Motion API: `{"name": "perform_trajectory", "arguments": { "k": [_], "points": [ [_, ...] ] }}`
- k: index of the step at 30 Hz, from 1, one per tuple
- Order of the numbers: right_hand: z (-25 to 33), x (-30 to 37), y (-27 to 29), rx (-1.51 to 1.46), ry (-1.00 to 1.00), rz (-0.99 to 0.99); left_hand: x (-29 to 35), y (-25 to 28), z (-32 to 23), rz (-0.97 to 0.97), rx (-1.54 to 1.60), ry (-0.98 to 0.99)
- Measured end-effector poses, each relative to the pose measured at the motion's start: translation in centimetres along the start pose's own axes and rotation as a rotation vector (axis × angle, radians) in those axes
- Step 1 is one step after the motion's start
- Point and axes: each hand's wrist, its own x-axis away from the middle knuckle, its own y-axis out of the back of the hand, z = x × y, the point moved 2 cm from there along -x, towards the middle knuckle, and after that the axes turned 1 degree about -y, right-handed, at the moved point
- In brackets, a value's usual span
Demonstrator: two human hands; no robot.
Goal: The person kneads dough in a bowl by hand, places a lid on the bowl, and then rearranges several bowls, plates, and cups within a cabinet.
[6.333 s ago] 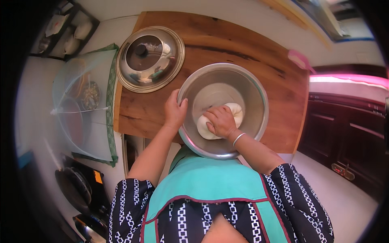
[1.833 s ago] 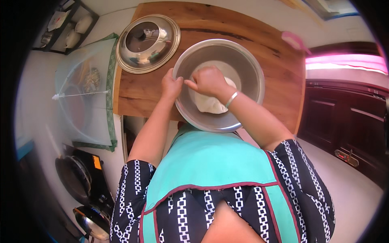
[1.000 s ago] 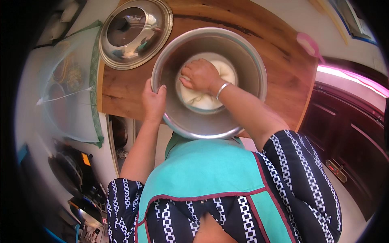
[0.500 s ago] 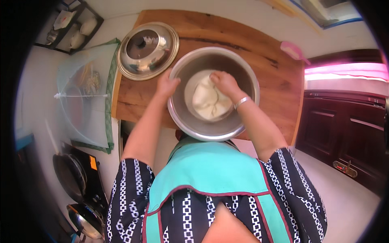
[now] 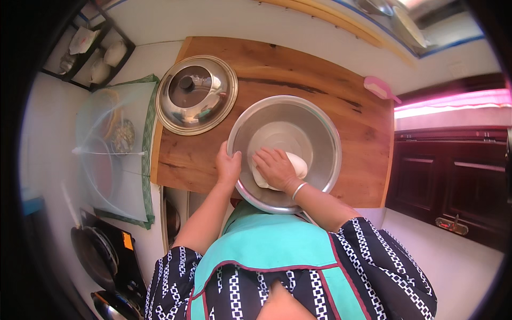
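Since half a second ago, the right hand (image 5: 276, 169) has moved from pinching the dough's far edge to lying across its top, and the white dough (image 5: 298, 164), spread wider then, is now a compact lump on the near side of the steel bowl's (image 5: 324, 144) floor. The right hand is flattened, palm down, fingers extended and grasping nothing; it hides much of the dough, including its left part. The left hand (image 5: 228, 166) grips the bowl's left rim, thumb showing, its other fingers mostly hidden outside the wall.

Inside the bowl, shiny floor shows beyond the dough. The bowl's near rim comes close to the green apron (image 5: 266, 242), at the near edge of the wooden table (image 5: 360, 160); the exact overlap there is hidden. Wood grain stretches beyond the bowl and to its right. Near the bowl, beyond and left, sits a domed lid (image 5: 197, 96), a narrow gap between them. Farther left of the bowl, a mesh cover (image 5: 114, 186) blurs what lies under it.
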Motion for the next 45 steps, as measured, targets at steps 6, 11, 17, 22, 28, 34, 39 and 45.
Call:
{"name": "perform_trajectory", "arguments": {
  "k": [6, 11, 17, 22, 28, 34, 39, 45],
  "points": [
    [-3.3, -4.3, -4.4, -0.178, -0.177, 0.109, 0.7, 0.8, 0.6, 0.037, -0.063, 0.089],
    [-4.4, -7.0, -5.4, -0.149, -0.232, 0.1, 0.7, 1.2, 0.2, -0.029, -0.143, 0.067],
    [-1.5, -6.4, -0.1, 0.006, -0.357, 0.469, -0.4, -0.2, 1.8, -0.005, -0.074, -0.055],
    [1.8, -0.3, 3.3, 0.089, 0.071, 0.259, -0.5, -0.5, 1.7, 0.001, -0.005, -0.062],
    [0.0, 5.0, 6.2, 0.007, 0.025, 0.141, 1.6, -0.2, -0.5, -0.002, -0.024, 0.004],
    [-4.2, 0.4, 0.2, -0.133, 0.001, 0.087, 2.0, -0.3, 1.3, -0.055, 0.017, 0.015],
    [-7.7, -6.2, -4.0, -0.199, 0.174, 0.325, 4.8, -0.5, 2.4, -0.15, 0.007, 0.054],
    [-9.0, -6.9, 0.1, -0.924, -0.277, 0.003, 4.3, 3.6, 1.5, 0.166, 0.099, 0.235]
  ]
}}
